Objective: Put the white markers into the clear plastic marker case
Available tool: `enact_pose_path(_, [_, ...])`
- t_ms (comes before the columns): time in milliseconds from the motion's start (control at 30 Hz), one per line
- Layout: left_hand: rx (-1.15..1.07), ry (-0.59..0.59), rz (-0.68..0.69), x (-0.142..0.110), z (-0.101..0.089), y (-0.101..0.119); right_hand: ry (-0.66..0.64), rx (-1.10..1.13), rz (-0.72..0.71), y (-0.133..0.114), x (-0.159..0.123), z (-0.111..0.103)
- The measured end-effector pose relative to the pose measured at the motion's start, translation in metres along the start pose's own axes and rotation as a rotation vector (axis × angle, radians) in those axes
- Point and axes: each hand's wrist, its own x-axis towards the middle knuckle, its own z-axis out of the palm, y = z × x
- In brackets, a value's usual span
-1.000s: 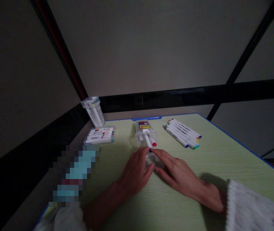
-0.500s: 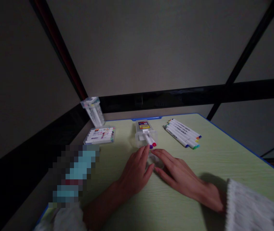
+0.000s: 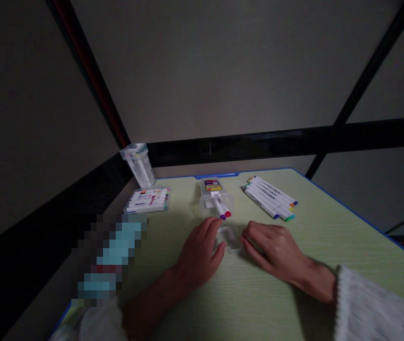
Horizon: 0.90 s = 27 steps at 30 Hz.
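A small clear plastic lid (image 3: 229,238) lies flat on the pale green table (image 3: 258,303) between my two hands. My left hand (image 3: 200,253) rests on the table with its fingers stretched out, thumb and fingertips against the lid's left edge. My right hand (image 3: 274,248) lies to the right with its fingers curled, their tips at the lid's right edge. Just beyond stands an open clear marker box (image 3: 213,194) lying on its side, with two markers (image 3: 222,208) poking out, one red-tipped and one purple-tipped.
A row of several white markers (image 3: 269,197) lies at the back right. A flat pack of markers (image 3: 147,200) and a tilted clear box of markers (image 3: 138,165) sit at the back left. A blurred patch (image 3: 111,255) covers something at the table's left edge. Dark rails run behind.
My right hand has drawn back to the right and curled its fingers, uncovering the clear lid. My left hand has barely moved.
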Motion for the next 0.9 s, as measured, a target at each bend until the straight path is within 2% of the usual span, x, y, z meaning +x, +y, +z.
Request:
enact_pose_path(100, [0.001,-0.002,0.006,0.0,-0.001,0.001,-0.014,-0.103,0.063,0.011,0.001,-0.003])
enact_pose_path(233, [0.015,-0.011,0.012,0.001,-0.001,0.001,-0.111,-0.313,0.304,0.03,0.001,-0.003])
enact_pose_path(400, [0.023,-0.009,0.018,0.001,-0.001,0.001,-0.245,-0.502,0.447,0.056,-0.007,0.006])
enact_pose_path(567, [0.013,0.006,0.03,0.0,-0.001,0.001,-0.349,-0.539,0.465,0.065,-0.016,0.014])
enact_pose_path(900, [0.007,-0.01,0.019,0.001,-0.003,0.002,-0.39,-0.555,0.469,0.065,-0.013,0.012])
